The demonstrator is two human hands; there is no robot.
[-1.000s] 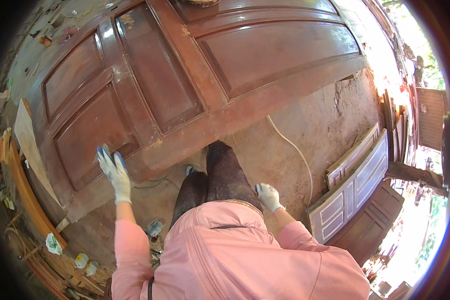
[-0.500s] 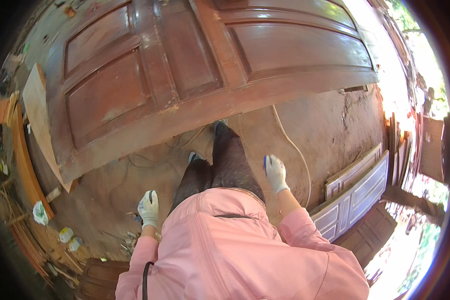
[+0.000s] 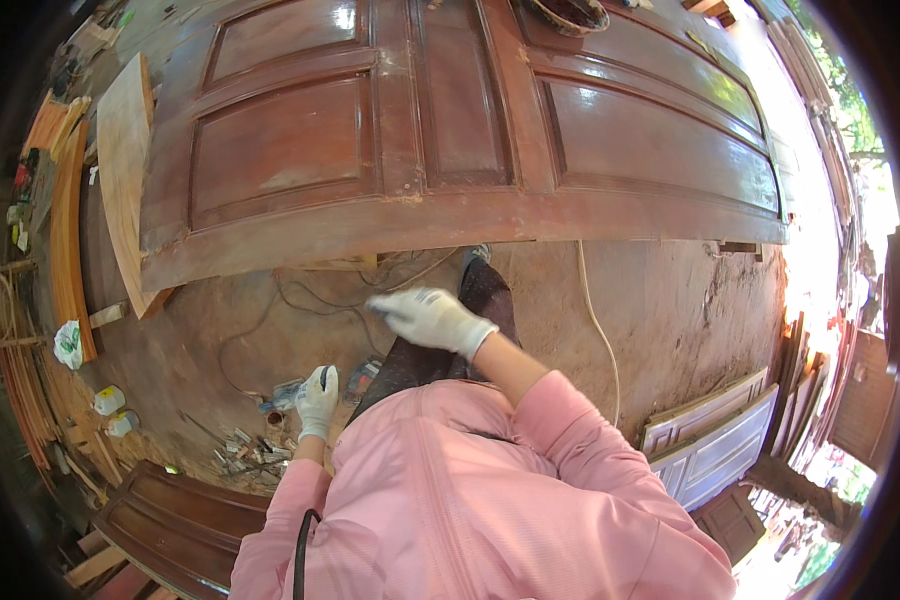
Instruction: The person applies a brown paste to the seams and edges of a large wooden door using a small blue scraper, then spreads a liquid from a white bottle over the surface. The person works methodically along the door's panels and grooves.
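Note:
My right hand (image 3: 430,317), in a white glove with dark fingertips, reaches leftward across my legs. Its fingers stretch out, slightly smeared by motion, and I see nothing in them. Low at my left side, my left hand (image 3: 317,400) wears a matching glove. The fingers curl in, and no held thing shows. Ahead of me lies a large reddish-brown panelled wooden door (image 3: 280,150), raised above the floor; neither hand touches it. A dark bowl (image 3: 570,15) rests on its far part. Close to my left hand, a bluish object (image 3: 283,394) sits on the floor, too small to name.
A dark cable (image 3: 253,345) and a pale hose (image 3: 597,315) run over the floor. Left stand a pale board (image 3: 122,170) and an orange-brown plank (image 3: 67,230). Scraps (image 3: 252,450) and another brown door (image 3: 185,520) lie lower left. White panels (image 3: 720,440) lean at lower right.
My right hand has swung from my right side inward to the left, its fingers extending. The view has turned, so the door sits more level and farther right. The bowl has come into view.

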